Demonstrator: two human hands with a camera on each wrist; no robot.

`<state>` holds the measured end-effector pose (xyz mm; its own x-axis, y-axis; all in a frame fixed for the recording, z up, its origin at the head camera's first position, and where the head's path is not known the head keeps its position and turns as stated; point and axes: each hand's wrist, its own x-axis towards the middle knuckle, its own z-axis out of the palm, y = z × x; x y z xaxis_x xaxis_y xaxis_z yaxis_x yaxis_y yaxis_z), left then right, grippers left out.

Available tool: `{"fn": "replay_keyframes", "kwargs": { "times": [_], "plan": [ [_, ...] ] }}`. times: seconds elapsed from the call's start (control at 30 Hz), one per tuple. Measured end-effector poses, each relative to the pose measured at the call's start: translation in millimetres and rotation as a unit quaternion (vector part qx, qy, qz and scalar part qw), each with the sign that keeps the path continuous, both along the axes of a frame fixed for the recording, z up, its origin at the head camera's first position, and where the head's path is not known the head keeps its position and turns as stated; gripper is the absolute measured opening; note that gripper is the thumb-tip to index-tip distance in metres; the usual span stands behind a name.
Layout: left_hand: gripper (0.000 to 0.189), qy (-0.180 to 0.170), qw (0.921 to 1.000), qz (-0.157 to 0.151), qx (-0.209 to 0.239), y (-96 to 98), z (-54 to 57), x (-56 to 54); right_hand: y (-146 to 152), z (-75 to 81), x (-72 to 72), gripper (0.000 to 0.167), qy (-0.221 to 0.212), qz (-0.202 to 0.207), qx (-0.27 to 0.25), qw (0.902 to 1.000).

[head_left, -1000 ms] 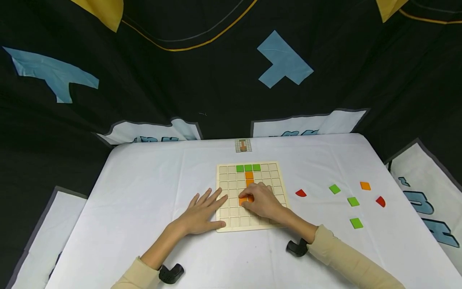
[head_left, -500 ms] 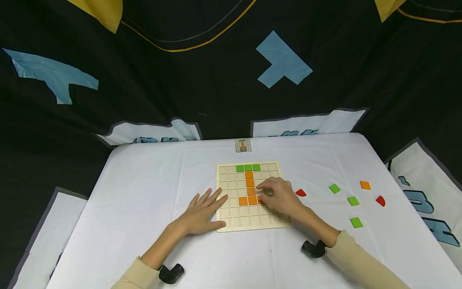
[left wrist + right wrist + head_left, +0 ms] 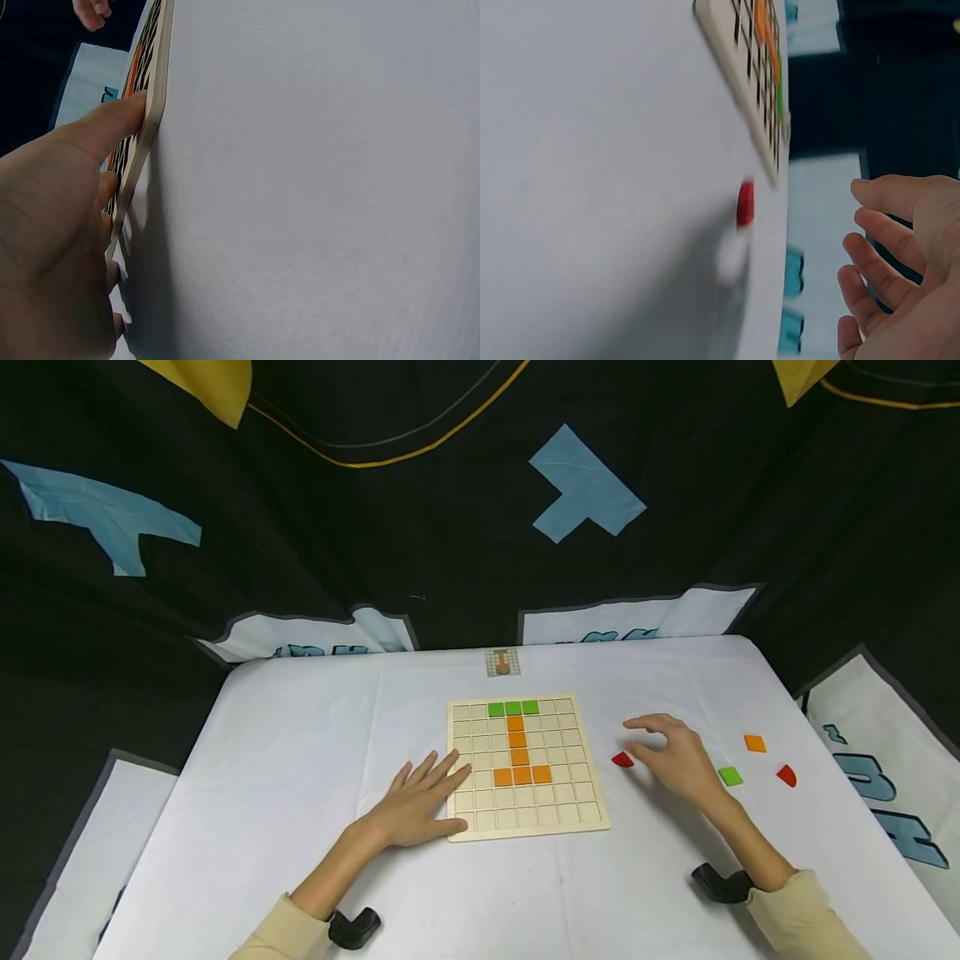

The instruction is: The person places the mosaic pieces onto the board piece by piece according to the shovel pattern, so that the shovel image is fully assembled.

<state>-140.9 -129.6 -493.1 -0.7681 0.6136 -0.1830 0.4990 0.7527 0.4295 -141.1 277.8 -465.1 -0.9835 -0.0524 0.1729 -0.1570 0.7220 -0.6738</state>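
Note:
A pale wooden grid board (image 3: 557, 817) lies mid-table in the head view. A row of green square tiles (image 3: 513, 708) sits along its top, with orange square tiles (image 3: 517, 740) in a column below that ends in a short crosswise row. My left hand (image 3: 411, 812) rests on the board's left edge, fingers spread; the left wrist view shows the thumb (image 3: 120, 124) on its rim. Right of the board, my right hand (image 3: 678, 762) is raised over the table with fingers loosely bent and nothing between them. Just left of it lies a red quarter-round piece (image 3: 622, 760).
A small printed pattern card (image 3: 502, 662) lies beyond the board. To the right are a green tile (image 3: 731, 776), an orange tile (image 3: 755, 743) and another red piece (image 3: 786, 776). My right hand and forearm cover part of that area. A dark curtain (image 3: 450, 543) hangs behind the table.
My right hand set down an orange tile at the right end of the crosswise row, let go and moved right, off the board. The left hand stayed in place.

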Motion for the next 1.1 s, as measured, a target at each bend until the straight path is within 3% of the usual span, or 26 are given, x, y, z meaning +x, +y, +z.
{"fn": "replay_keyframes", "kwargs": {
  "times": [0.27, 0.5, 0.87, 1.1],
  "plan": [
    [0.080, -0.002, 1.0000, -0.001, -0.002, 0.6, -0.5, -0.8, 56, -3.9, 12.4, 0.032, 0.002, -0.043, 0.010, 0.9990],
    [0.080, -0.004, 1.0000, -0.001, 0.000, 0.5, -1.7, -1.1, 96, -0.2, 22.3, 0.040, -0.054, -0.093, 0.012, 0.9942],
    [0.081, -0.001, 1.0000, -0.006, 0.005, -0.5, -1.6, -0.4, 141, -13.3, 17.7, 0.046, -0.131, -0.154, 0.043, 0.9784],
    [0.081, -0.002, 1.0000, -0.004, 0.004, -0.7, -2.9, -1.0, 156, -22.7, 12.2, 0.048, -0.161, -0.166, 0.058, 0.9713]
  ]
}}
